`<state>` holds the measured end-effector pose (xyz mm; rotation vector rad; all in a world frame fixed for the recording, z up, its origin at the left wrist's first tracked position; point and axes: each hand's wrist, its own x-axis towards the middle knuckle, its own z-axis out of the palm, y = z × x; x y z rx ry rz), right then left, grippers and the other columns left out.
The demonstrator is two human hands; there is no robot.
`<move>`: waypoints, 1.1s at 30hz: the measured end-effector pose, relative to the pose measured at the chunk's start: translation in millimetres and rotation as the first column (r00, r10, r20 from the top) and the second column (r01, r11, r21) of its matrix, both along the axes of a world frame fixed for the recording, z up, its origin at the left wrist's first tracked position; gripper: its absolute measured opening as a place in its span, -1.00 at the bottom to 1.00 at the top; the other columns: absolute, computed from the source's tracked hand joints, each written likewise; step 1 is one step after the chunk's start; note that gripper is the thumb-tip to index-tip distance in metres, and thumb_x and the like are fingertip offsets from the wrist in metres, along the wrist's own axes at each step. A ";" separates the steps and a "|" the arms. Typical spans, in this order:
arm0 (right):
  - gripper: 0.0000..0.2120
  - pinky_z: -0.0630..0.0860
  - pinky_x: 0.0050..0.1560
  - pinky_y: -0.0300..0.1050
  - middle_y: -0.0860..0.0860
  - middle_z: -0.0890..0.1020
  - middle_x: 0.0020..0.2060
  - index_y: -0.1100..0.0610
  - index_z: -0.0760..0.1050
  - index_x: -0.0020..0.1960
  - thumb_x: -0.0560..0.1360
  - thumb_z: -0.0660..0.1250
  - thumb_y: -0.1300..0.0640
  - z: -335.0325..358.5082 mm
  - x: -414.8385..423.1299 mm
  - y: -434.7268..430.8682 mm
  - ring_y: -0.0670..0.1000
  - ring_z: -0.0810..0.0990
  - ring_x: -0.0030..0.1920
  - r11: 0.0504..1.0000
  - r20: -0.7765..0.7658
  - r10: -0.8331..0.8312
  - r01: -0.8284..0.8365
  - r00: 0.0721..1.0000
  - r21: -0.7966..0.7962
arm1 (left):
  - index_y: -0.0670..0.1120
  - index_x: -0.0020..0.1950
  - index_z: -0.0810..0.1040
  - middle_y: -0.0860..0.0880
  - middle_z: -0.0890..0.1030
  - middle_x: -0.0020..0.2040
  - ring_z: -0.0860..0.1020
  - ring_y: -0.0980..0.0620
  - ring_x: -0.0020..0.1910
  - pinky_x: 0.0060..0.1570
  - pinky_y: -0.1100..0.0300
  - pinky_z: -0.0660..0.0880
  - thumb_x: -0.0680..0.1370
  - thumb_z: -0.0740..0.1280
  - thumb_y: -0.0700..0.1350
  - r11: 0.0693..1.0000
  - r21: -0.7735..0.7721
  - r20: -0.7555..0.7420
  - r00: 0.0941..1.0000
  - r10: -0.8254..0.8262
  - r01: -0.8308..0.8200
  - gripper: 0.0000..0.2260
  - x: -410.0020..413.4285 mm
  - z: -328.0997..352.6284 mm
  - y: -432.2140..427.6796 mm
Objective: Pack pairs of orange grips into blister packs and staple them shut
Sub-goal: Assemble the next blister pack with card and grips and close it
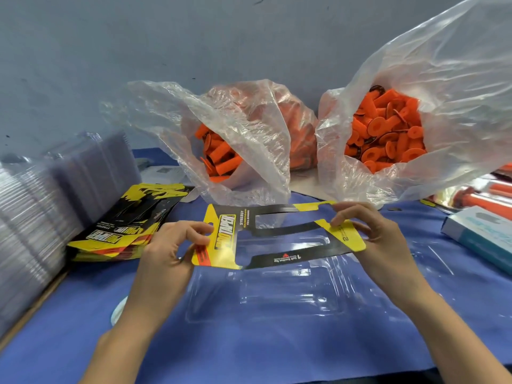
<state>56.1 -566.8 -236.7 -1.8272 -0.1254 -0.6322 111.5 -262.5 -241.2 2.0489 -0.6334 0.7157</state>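
Yellow-and-black printed card insert (225, 235): pinched at either end by left hand (166, 250) and right hand (368, 231), just above clear plastic blister pack (277, 289) on blue cloth (249, 350). Risk: thin cut-out strips buckling, seating askew. Orange rubber grips (388, 134): bagged behind.

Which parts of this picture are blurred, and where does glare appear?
Head view: the stack of clear packs at the left edge is smeared by blur; the printed card pinched by the left hand and right hand is sharp enough to read; glare streaks the clear tray and the right plastic bag.
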 end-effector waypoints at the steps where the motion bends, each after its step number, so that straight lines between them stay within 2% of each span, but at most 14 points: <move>1: -0.79 0.47 0.22 -0.03 -0.15 0.61 0.05 -0.10 0.61 -0.21 0.42 0.49 0.22 -1.4 -1.6 -0.8 -0.05 0.59 0.16 1.000 0.001 -0.005 0.005 1.000 -0.010 | 0.07 -0.17 0.50 0.23 0.63 0.02 0.60 0.10 0.08 0.05 0.09 0.52 0.35 0.43 -0.53 1.000 0.007 0.004 1.000 -0.003 0.003 -0.54 -0.4 -0.2 0.2; 5: -0.78 0.45 0.27 0.06 -0.16 0.61 0.06 -0.11 0.61 -0.21 0.41 0.50 0.21 -3.6 -3.4 -3.3 -0.06 0.58 0.18 0.999 -0.018 -0.005 0.004 1.000 -0.047 | 0.08 -0.18 0.50 0.25 0.61 0.06 0.60 0.03 0.09 0.06 0.08 0.52 0.31 0.42 -0.56 1.000 0.011 -0.007 1.000 0.001 -0.001 -0.50 -3.1 0.4 -0.2; 9: -0.93 0.46 0.28 -0.03 -0.16 0.63 0.07 -0.09 0.63 -0.19 0.35 0.49 0.05 1.0 -5.2 -2.4 -0.08 0.59 0.18 1.000 -0.013 0.017 -0.017 1.000 -0.022 | 0.11 -0.17 0.50 0.21 0.62 0.02 0.58 0.05 0.11 0.06 0.35 0.46 0.34 0.42 -0.55 1.000 0.015 0.020 1.000 0.014 -0.015 -0.49 -4.4 2.6 -1.5; 11: -0.89 0.47 0.25 -0.10 -0.16 0.65 0.09 -0.09 0.64 -0.14 0.34 0.45 -0.04 2.2 -6.0 -3.3 -0.10 0.60 0.18 1.000 -0.016 0.023 -0.024 1.000 -0.010 | 0.13 -0.15 0.51 0.15 0.64 0.01 0.56 0.13 0.16 0.12 0.31 0.45 0.44 0.42 -0.43 0.998 -0.063 -0.034 0.999 0.005 -0.008 -0.59 -4.4 3.7 -1.1; 12: -0.89 0.48 0.21 -0.12 -0.14 0.67 0.07 -0.09 0.64 -0.12 0.36 0.44 -0.04 2.8 -6.4 -3.9 -0.11 0.61 0.15 1.000 -0.023 0.030 -0.030 0.999 0.004 | 0.15 -0.15 0.52 0.15 0.65 -0.03 0.56 0.18 0.15 0.12 0.26 0.46 0.51 0.42 -0.28 0.992 -0.128 -0.088 0.996 -0.007 -0.004 -0.70 -4.0 4.5 -1.2; 14: -0.90 0.50 0.12 -0.22 -0.08 0.71 -0.05 -0.05 0.66 -0.09 0.43 0.42 -0.02 4.4 -7.4 -2.6 -0.11 0.65 0.03 0.996 -0.039 0.067 -0.064 0.997 0.065 | 0.15 -0.12 0.52 0.15 0.62 -0.13 0.57 0.22 -0.03 -0.02 0.30 0.46 0.53 0.38 -0.04 0.965 -0.260 -0.166 0.986 -0.030 -0.014 -0.91 -3.2 6.4 -3.0; 15: -0.87 0.50 0.05 -0.29 -0.06 0.72 -0.12 -0.03 0.67 -0.08 0.45 0.40 -0.04 5.4 -7.9 -1.2 -0.11 0.65 -0.05 0.993 -0.044 0.082 -0.078 0.996 0.089 | 0.14 -0.09 0.52 0.12 0.61 -0.18 0.55 0.21 -0.14 -0.11 0.36 0.45 0.54 0.35 0.00 0.946 -0.325 -0.175 0.983 -0.054 -0.005 -0.96 -2.9 7.8 -4.0; 18: -0.75 0.45 -0.12 -0.35 -0.06 0.69 -0.23 -0.01 0.67 -0.13 0.45 0.34 -0.17 5.9 -7.9 4.8 -0.14 0.57 -0.22 0.994 -0.071 0.071 -0.065 0.995 0.084 | 0.06 -0.03 0.57 0.16 0.63 -0.23 0.54 0.26 -0.29 -0.28 0.45 0.46 0.57 0.30 0.01 0.890 -0.456 -0.219 0.969 -0.115 0.003 -0.92 -0.3 9.9 -5.2; 20: -0.75 0.41 -0.15 -0.43 -0.14 0.68 -0.22 -0.03 0.67 -0.19 0.48 0.33 -0.16 2.8 -5.8 8.1 -0.18 0.57 -0.21 0.999 -0.113 0.028 -0.023 0.993 0.048 | 0.03 -0.02 0.58 0.14 0.68 -0.23 0.61 0.22 -0.26 -0.27 0.38 0.53 0.58 0.31 -0.01 0.903 -0.425 -0.340 0.935 -0.096 -0.062 -0.92 3.6 5.3 -2.8; 23: -0.76 0.37 -0.11 -0.45 -0.18 0.64 -0.11 -0.07 0.68 -0.25 0.52 0.35 -0.11 -4.1 -1.5 9.3 -0.23 0.60 -0.08 0.998 -0.225 -0.046 0.037 0.973 -0.045 | -0.03 0.00 0.60 0.02 0.72 -0.17 0.68 0.00 -0.14 -0.09 0.02 0.61 0.59 0.34 -0.02 0.940 -0.302 -0.566 0.823 -0.043 -0.159 -0.89 10.0 -8.2 3.0; 24: -0.76 0.36 -0.10 -0.42 -0.17 0.63 -0.07 -0.06 0.67 -0.25 0.51 0.36 -0.12 -6.3 -0.4 8.4 -0.25 0.58 -0.05 0.996 -0.262 -0.069 0.049 0.963 -0.080 | -0.06 0.00 0.61 -0.01 0.72 -0.17 0.68 -0.04 -0.12 -0.05 -0.01 0.60 0.59 0.34 -0.01 0.948 -0.271 -0.613 0.789 -0.037 -0.166 -0.87 11.2 -11.9 4.0; 27: -0.71 0.35 -0.05 -0.36 -0.18 0.61 0.01 0.00 0.64 -0.21 0.48 0.37 -0.19 -11.7 2.1 4.8 -0.30 0.54 -0.01 0.985 -0.313 -0.141 0.100 0.939 -0.142 | -0.10 -0.03 0.63 -0.03 0.72 -0.20 0.66 -0.02 -0.17 -0.14 0.10 0.52 0.59 0.34 0.01 0.962 -0.208 -0.683 0.730 -0.015 -0.176 -0.81 11.7 -18.6 5.5; 30: -0.79 0.39 0.00 -0.25 -0.21 0.62 0.00 -0.06 0.57 -0.09 0.53 0.32 -0.19 -13.1 1.4 2.5 -0.22 0.54 0.08 0.975 -0.269 -0.205 0.172 0.941 -0.140 | -0.09 -0.08 0.63 -0.01 0.71 -0.26 0.63 0.03 -0.25 -0.22 0.16 0.46 0.59 0.35 0.02 0.971 -0.129 -0.695 0.717 0.058 -0.203 -0.81 10.7 -21.4 7.1; 33: -0.93 0.33 -0.07 -0.43 -0.27 0.61 0.00 -0.11 0.51 -0.01 0.60 0.26 -0.05 -15.1 0.0 4.7 -0.24 0.52 0.03 0.950 -0.211 -0.235 0.178 0.949 -0.258 | -0.08 -0.12 0.63 0.03 0.68 -0.35 0.58 0.17 -0.38 -0.38 0.33 0.39 0.58 0.36 0.00 0.973 -0.062 -0.684 0.720 0.123 -0.224 -0.81 9.8 -23.2 7.3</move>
